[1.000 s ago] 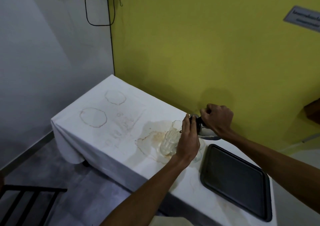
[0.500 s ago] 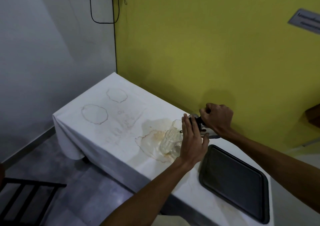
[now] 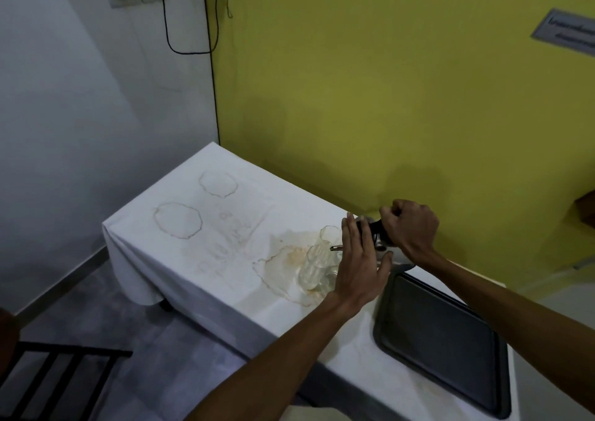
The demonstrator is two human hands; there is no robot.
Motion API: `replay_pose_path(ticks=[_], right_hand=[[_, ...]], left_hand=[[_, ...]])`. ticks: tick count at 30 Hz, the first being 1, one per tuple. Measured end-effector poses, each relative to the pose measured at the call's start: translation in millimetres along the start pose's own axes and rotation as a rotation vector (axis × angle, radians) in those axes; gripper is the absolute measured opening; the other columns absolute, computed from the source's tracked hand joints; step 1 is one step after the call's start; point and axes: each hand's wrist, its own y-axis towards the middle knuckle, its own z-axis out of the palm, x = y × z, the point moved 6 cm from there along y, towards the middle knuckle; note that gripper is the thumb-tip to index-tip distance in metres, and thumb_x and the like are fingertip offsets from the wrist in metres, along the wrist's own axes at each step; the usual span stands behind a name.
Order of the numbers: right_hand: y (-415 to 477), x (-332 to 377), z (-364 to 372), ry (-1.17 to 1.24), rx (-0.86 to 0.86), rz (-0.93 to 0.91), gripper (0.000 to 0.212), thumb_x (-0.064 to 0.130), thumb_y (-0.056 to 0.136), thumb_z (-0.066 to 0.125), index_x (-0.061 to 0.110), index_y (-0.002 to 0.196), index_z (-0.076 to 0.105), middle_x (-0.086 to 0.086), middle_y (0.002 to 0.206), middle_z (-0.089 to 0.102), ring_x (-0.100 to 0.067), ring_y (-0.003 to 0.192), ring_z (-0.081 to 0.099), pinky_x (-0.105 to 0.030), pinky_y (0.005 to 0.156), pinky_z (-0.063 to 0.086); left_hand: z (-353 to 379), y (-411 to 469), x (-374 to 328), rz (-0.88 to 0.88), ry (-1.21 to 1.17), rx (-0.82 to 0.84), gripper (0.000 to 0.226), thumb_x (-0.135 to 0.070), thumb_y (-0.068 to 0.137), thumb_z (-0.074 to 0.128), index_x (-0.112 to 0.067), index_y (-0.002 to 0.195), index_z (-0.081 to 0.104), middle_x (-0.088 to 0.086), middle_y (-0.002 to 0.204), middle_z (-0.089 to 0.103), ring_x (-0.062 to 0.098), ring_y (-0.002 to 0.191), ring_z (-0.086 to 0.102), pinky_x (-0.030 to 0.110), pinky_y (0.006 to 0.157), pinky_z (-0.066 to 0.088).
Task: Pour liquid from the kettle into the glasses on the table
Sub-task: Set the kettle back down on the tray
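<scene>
Your left hand (image 3: 357,269) has opened flat beside the glasses (image 3: 317,264), holding nothing; your right hand (image 3: 407,229) keeps gripping the tilted kettle (image 3: 375,230), so pouring continues

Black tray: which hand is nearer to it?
Left. The left hand hovers open beside the glasses, just off the black tray at its far left corner. The right hand grips the kettle handle farther back, toward the yellow wall.

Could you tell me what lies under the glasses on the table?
The glasses stand on a brownish stain on the white tablecloth. The left hand covers their right side.
</scene>
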Motion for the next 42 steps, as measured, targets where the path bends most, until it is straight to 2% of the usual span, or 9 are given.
replay_pose_path(ticks=[6, 10, 15, 20, 24, 31, 35, 39, 42], right_hand=[[-17, -38, 6, 0.207, 0.059, 0.281, 0.034, 0.033, 0.077, 0.053, 0.008, 0.053, 0.054, -0.004, 0.046, 0.050, -0.019, 0.044, 0.045, -0.025, 0.049, 0.035], [-35, -67, 9, 0.344, 0.151, 0.569, 0.036, 0.039, 0.079, 0.054, 0.010, 0.058, 0.059, -0.004, 0.056, 0.059, -0.029, 0.063, 0.060, -0.037, 0.065, 0.046], [-63, -108, 10, 0.487, 0.210, 0.784, 0.043, 0.051, 0.086, 0.059, 0.011, 0.075, 0.071, -0.011, 0.081, 0.071, -0.035, 0.084, 0.063, -0.039, 0.077, 0.047], [-94, -154, -5, 0.717, 0.190, 0.941, 0.056, 0.060, 0.088, 0.060, 0.008, 0.069, 0.067, -0.011, 0.071, 0.068, -0.031, 0.072, 0.061, -0.040, 0.071, 0.047], [-123, -191, -20, 0.786, 0.112, 1.041, 0.061, 0.063, 0.086, 0.059, 0.005, 0.074, 0.072, -0.007, 0.071, 0.073, -0.029, 0.071, 0.066, -0.036, 0.066, 0.048], [-167, -242, -24, 0.891, -0.021, 1.260, 0.041, 0.058, 0.088, 0.062, 0.025, 0.072, 0.081, 0.007, 0.074, 0.077, -0.021, 0.084, 0.071, -0.039, 0.078, 0.057], [-190, -257, -20, 0.891, -0.112, 1.281, 0.044, 0.052, 0.097, 0.053, 0.015, 0.103, 0.077, -0.008, 0.097, 0.077, -0.027, 0.094, 0.071, -0.050, 0.090, 0.056], [-204, -263, -10, 0.904, -0.219, 1.342, 0.040, 0.036, 0.101, 0.055, 0.002, 0.112, 0.072, -0.019, 0.108, 0.073, -0.036, 0.103, 0.067, -0.051, 0.091, 0.055], [-215, -261, -4, 0.877, -0.213, 1.354, 0.041, 0.035, 0.102, 0.054, 0.001, 0.117, 0.070, -0.018, 0.112, 0.071, -0.037, 0.105, 0.066, -0.045, 0.088, 0.056]], left_hand=[[8, 5, -6, 0.036, 0.043, 0.062, 0.075, -0.039, 0.095, 0.051, -0.008, 0.153, 0.015, 0.017, 0.164, 0.001, 0.034, 0.151, -0.002, 0.051, 0.117, 0.025], [14, 16, -14, 0.118, 0.118, 0.098, 0.066, -0.038, 0.094, 0.052, -0.008, 0.148, 0.029, 0.018, 0.162, 0.014, 0.034, 0.150, 0.010, 0.049, 0.118, 0.028], [32, 30, -31, 0.288, 0.224, 0.222, 0.062, -0.038, 0.090, 0.055, -0.010, 0.143, 0.039, 0.020, 0.158, 0.026, 0.034, 0.148, 0.018, 0.047, 0.120, 0.024], [74, 41, -62, 0.479, 0.343, 0.373, 0.066, -0.037, 0.086, 0.056, -0.010, 0.144, 0.040, 0.020, 0.157, 0.028, 0.036, 0.148, 0.019, 0.049, 0.120, 0.022], [119, 42, -88, 0.611, 0.381, 0.519, 0.074, -0.035, 0.086, 0.057, -0.014, 0.151, 0.029, 0.018, 0.159, 0.025, 0.035, 0.149, 0.016, 0.047, 0.122, 0.016], [193, 38, -119, 0.691, 0.477, 0.723, 0.082, -0.031, 0.089, 0.057, -0.006, 0.154, 0.014, 0.022, 0.160, 0.019, 0.035, 0.148, 0.018, 0.044, 0.121, 0.019], [226, 28, -124, 0.649, 0.520, 0.840, 0.083, -0.023, 0.089, 0.057, -0.002, 0.153, 0.009, 0.024, 0.157, 0.024, 0.038, 0.142, 0.028, 0.045, 0.117, 0.027], [248, 20, -121, 0.571, 0.528, 0.915, 0.087, -0.018, 0.088, 0.060, -0.005, 0.154, 0.005, 0.022, 0.150, 0.035, 0.042, 0.123, 0.047, 0.052, 0.094, 0.048], [256, 11, -110, 0.546, 0.517, 0.925, 0.088, -0.015, 0.087, 0.063, -0.005, 0.154, 0.007, 0.022, 0.148, 0.039, 0.042, 0.120, 0.049, 0.053, 0.090, 0.050]])
